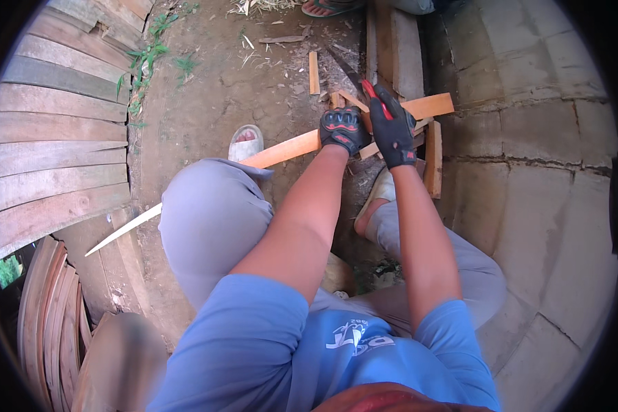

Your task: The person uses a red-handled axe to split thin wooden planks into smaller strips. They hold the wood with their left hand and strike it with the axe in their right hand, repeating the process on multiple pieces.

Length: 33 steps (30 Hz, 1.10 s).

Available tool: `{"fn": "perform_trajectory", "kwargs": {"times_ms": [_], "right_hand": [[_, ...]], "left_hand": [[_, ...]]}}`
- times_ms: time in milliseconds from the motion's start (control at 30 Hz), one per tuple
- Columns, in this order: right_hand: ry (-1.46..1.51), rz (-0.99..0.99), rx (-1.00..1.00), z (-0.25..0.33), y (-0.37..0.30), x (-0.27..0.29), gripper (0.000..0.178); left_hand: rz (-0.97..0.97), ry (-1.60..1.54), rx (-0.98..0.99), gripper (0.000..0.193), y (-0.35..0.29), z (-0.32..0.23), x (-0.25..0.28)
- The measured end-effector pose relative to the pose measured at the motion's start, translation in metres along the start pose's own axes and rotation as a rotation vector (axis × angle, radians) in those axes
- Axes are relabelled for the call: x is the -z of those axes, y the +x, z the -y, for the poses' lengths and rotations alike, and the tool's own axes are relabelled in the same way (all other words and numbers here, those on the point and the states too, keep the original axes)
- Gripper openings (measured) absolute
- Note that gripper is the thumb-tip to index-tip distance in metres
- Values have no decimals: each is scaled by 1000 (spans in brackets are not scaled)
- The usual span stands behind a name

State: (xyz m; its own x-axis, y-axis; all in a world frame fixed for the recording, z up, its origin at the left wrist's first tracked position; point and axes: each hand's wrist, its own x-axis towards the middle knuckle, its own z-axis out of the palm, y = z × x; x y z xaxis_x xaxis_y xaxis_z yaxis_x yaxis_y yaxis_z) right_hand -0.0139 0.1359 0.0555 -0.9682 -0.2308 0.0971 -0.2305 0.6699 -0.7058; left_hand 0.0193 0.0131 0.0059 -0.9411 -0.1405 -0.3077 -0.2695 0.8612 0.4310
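A long, narrow wooden plank (288, 149) runs slantwise across in front of me. Its left stretch passes behind my raised left knee. My left hand (343, 129), in a black glove with red marks, is closed over the plank near its middle. My right hand (392, 127), gloved alike, grips a hand saw (346, 66) by its red handle. The dark, narrow blade points away and to the left, beyond the plank. Where blade and wood might meet is hidden by my hands.
Short wood offcuts (433, 161) lie beneath and beside the plank. A loose stick (314, 73) rests on the dirt ahead. A concrete block wall (529, 130) stands at right, board cladding (55, 130) at left. Another person's sandalled foot (331, 8) shows at the far edge.
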Motion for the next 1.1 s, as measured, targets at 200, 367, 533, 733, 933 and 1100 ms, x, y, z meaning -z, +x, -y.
{"fn": "perform_trajectory", "kwargs": {"times_ms": [200,367,533,733,933,1100], "right_hand": [[-1,-1,-39,35,-88,86,38],[-21,108,-286,82,-162,185,39],[-93,80,-277,104,-211,233,40],[-57,80,-271,98,-187,208,38],[-98,75,-125,79,-121,155,35],[10,23,-72,56,-88,113,35]], "left_hand": [[-148,40,-44,35,4,3,-11],[-108,14,-7,42,5,2,-12],[-123,32,-2,48,2,-1,-11],[-131,45,-1,47,1,1,-14],[-100,33,37,45,-1,-4,-9],[-103,47,31,48,6,-2,-10]]}}
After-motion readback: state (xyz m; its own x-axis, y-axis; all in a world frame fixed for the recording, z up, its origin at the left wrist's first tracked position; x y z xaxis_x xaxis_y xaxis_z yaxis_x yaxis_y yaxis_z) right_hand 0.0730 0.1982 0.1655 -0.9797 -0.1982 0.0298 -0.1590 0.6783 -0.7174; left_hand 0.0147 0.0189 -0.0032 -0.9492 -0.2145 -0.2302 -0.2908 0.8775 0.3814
